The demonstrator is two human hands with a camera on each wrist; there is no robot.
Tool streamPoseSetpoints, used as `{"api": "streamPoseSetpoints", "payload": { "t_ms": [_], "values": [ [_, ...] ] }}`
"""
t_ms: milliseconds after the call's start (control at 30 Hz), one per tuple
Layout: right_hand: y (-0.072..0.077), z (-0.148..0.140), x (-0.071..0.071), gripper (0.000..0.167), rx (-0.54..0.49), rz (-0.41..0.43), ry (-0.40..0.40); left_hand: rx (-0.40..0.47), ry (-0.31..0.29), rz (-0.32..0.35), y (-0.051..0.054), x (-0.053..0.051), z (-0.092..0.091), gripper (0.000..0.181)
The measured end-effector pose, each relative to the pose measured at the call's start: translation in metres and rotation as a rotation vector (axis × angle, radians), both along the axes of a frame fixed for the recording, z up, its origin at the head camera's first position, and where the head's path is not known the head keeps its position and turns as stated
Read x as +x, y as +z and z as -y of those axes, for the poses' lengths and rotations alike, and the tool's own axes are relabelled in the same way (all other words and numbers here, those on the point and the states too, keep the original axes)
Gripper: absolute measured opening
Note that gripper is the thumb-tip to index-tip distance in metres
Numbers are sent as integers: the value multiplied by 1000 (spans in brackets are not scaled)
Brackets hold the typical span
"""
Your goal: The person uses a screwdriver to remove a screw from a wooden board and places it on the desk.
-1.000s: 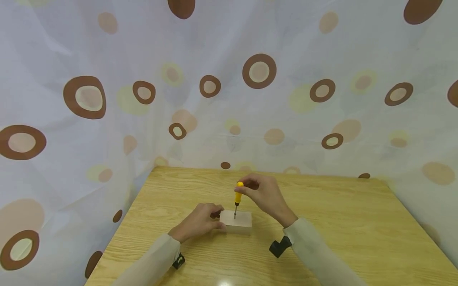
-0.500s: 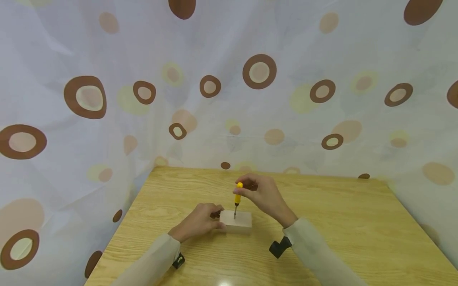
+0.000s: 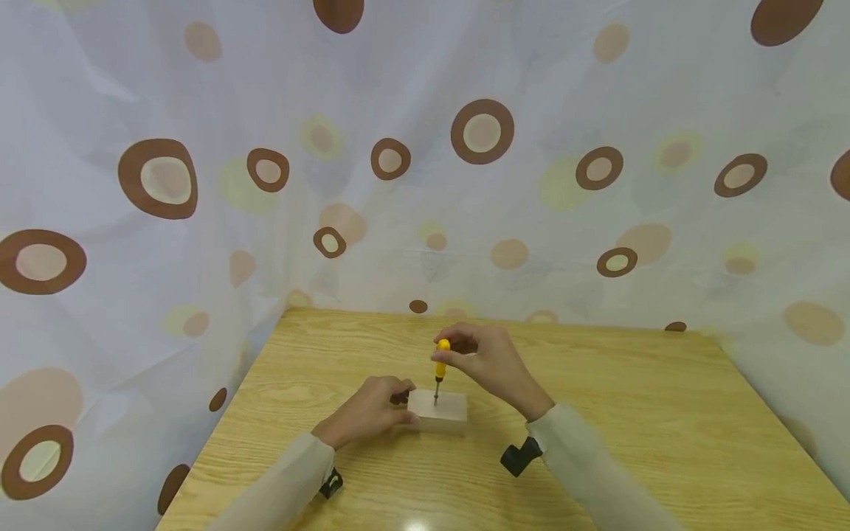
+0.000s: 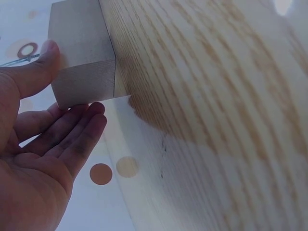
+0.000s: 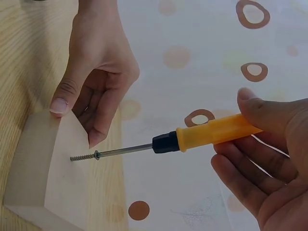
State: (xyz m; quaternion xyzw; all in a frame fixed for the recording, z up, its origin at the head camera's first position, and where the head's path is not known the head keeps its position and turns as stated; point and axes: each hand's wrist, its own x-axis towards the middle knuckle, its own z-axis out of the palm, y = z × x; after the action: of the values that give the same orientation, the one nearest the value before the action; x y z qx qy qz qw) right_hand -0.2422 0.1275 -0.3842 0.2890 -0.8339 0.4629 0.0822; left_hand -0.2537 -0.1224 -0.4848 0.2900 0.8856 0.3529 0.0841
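Note:
A pale wooden block (image 3: 446,413) lies flat on the table. My left hand (image 3: 370,410) grips its left end, the thumb on the near side and the fingers round the far side. A screw (image 5: 83,157) stands in the block's top face with most of its thread showing. On the screw's head sits the tip of a screwdriver (image 5: 207,135) with a yellow handle and black collar, nearly upright. My right hand (image 3: 489,363) pinches the handle near its top between thumb and fingers. In the left wrist view the left thumb (image 4: 48,60) presses against the block.
The wood-grain table (image 3: 611,413) spreads out on all sides of the block. A white curtain (image 3: 544,221) with brown and yellow circles hangs behind the table and along its sides. Black wrist mounts (image 3: 520,457) sit at both sleeves.
The right fingers and thumb have shifted slightly on the screwdriver handle, and its top leans a little further left. The left hand and the block have stayed put.

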Motion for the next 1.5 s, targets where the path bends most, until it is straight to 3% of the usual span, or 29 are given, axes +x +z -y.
{"api": "streamPoseSetpoints", "payload": {
  "t_ms": [133, 233, 400, 533, 867, 1133, 1367, 1500],
  "values": [
    [-2, 0, 1, 18, -18, 18, -42, 3, -2, 2, 0, 0, -1, 53],
    [-1, -1, 1, 14, -13, -18, -51, -1, -2, 1, 0, 0, -1, 53],
    [-1, 1, 1, 16, 30, -76, -28, -4, 4, -3, 0, -1, 0, 52],
    [-3, 5, 1, 17, 25, -69, -10, -3, -3, -9, -1, -2, 0, 49],
    [-4, 4, 2, 7, 17, -111, -73, -8, -17, -43, -2, -1, -1, 46],
    [4, -1, 1, 16, 30, -47, 23, -1, -25, -47, 0, -1, 0, 47],
    [0, 1, 0, 20, 34, -54, -58, -6, -26, -54, -1, -2, 1, 49],
    [1, -1, -3, 14, 6, -67, -29, -10, -21, -41, 0, -1, 0, 52]
  ]
}}
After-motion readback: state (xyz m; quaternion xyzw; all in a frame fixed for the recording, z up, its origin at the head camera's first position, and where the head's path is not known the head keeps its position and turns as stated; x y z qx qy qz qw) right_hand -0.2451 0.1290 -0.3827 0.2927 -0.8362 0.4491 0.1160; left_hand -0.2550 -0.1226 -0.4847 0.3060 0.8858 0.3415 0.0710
